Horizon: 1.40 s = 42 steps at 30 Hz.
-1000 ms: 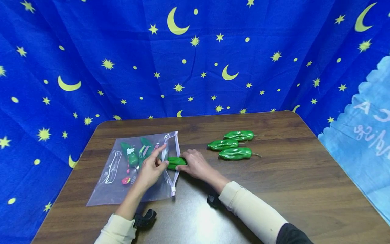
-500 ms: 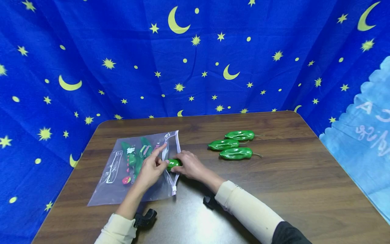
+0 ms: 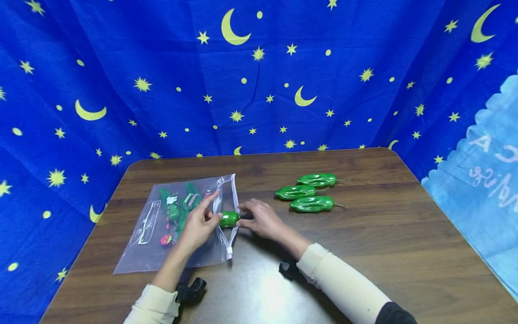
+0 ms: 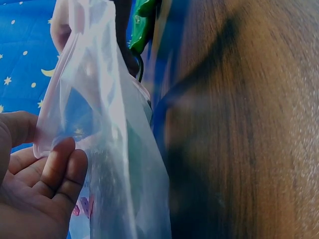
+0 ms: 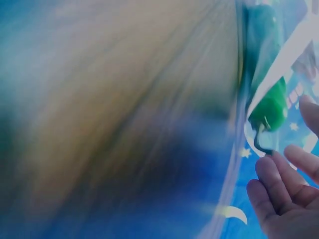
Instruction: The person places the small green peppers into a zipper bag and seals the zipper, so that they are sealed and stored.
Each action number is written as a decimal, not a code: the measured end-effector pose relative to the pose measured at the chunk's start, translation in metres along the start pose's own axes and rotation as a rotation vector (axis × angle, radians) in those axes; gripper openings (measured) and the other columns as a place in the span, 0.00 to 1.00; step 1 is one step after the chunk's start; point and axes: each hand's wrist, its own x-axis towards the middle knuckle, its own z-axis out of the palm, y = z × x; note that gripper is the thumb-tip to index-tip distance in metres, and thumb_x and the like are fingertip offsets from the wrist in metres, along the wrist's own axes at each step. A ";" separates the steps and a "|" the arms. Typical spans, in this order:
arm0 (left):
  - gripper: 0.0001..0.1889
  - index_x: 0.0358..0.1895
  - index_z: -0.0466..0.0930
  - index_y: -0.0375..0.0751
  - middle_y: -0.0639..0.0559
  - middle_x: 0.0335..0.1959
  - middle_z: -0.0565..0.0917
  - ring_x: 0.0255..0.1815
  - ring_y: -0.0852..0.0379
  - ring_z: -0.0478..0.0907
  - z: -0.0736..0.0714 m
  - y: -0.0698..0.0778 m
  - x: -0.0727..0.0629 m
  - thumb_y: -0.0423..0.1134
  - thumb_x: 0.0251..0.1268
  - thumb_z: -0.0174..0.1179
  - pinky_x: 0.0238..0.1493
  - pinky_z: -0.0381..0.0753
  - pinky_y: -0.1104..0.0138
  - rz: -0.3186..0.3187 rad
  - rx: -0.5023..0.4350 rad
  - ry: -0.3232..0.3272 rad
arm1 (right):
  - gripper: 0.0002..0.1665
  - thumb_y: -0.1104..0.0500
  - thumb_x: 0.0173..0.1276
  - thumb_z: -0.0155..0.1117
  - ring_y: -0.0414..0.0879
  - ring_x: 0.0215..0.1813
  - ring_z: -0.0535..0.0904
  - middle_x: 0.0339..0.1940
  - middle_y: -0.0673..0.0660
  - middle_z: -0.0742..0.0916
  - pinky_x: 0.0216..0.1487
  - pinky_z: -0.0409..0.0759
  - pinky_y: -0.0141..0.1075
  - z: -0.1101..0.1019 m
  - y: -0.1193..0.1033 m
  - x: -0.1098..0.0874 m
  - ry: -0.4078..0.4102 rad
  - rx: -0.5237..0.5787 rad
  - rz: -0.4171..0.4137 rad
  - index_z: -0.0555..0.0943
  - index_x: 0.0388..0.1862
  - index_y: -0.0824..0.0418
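A clear zip bag (image 3: 141,256) with printed pictures lies flat on the left of the table, its mouth facing right. Green peppers (image 3: 173,211) show through its plastic. My left hand (image 3: 198,227) pinches the upper layer at the mouth; in the left wrist view, thumb and fingers hold the rim of the bag (image 4: 114,124). Another green pepper (image 3: 229,218) lies in the mouth, mostly inside, stem end to the right. My right hand (image 3: 261,219) is at that end, thumb and fingers apart. In the right wrist view its fingertips (image 5: 269,169) touch or nearly touch the stem (image 5: 260,139).
Three green peppers (image 3: 311,204) lie close together on the wooden table (image 3: 364,243), right of the bag and beyond my right hand. A white slider (image 3: 229,252) sits at the near end of the bag's mouth. A blue curtain (image 3: 259,121) with moons and stars hangs behind.
The pepper at the mouth has gone further left into the bag. My right hand followed it, then loosened its fingers and drew back slightly right. My left hand stays at the bag's rim.
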 end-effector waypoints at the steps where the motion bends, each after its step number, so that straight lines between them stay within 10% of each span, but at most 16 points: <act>1: 0.32 0.69 0.65 0.51 0.49 0.20 0.75 0.17 0.65 0.65 0.000 0.000 0.000 0.32 0.59 0.60 0.17 0.68 0.71 0.002 0.003 0.001 | 0.27 0.50 0.56 0.70 0.50 0.47 0.81 0.44 0.58 0.84 0.50 0.78 0.43 -0.002 0.001 -0.002 0.004 0.009 -0.005 0.80 0.53 0.62; 42: 0.32 0.69 0.65 0.49 0.51 0.19 0.74 0.17 0.65 0.64 0.003 0.000 0.000 0.32 0.59 0.60 0.17 0.67 0.72 0.009 0.019 0.002 | 0.26 0.50 0.55 0.71 0.56 0.53 0.75 0.49 0.59 0.84 0.58 0.69 0.53 -0.090 0.075 -0.055 0.210 -0.157 0.123 0.81 0.51 0.60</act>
